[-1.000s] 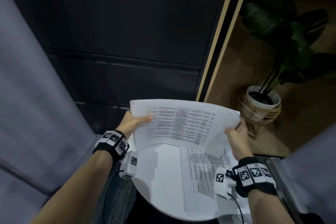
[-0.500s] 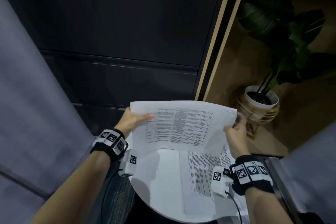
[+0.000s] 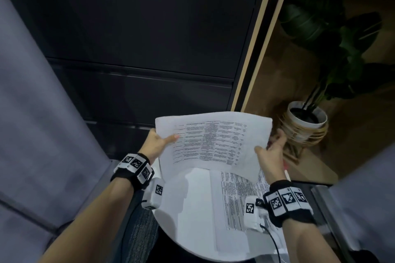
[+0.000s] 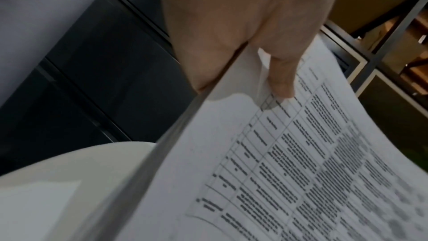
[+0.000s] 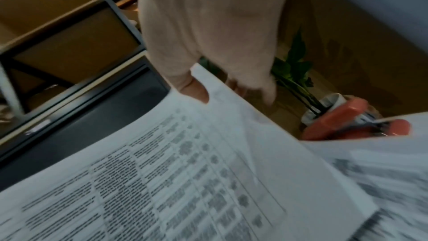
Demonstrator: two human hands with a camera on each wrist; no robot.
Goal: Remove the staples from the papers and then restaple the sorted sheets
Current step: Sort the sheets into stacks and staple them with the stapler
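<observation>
A thin stack of printed sheets [image 3: 213,141] hangs in the air above the round white table [image 3: 192,198], text side facing me. My left hand [image 3: 157,143] pinches its left edge, thumb [image 4: 281,80] on the printed face and fingers behind. My right hand [image 3: 271,151] pinches the right edge, thumb [image 5: 197,89] on top. More printed sheets [image 3: 241,200] lie flat on the table under the held stack. An orange-red stapler [image 5: 342,122] sits at the table's right edge, beyond the held sheets in the right wrist view. No staple is visible.
A dark cabinet with drawers [image 3: 139,49] stands behind the table. A potted plant [image 3: 305,121] sits in a wooden alcove to the right. Grey upholstery [image 3: 42,123] rises at the left, and more grey fabric [image 3: 363,198] at the right.
Both hands have drawn a little closer together on the stack, and the sheets now bow slightly. The right thumb has shifted lower along the right edge.
</observation>
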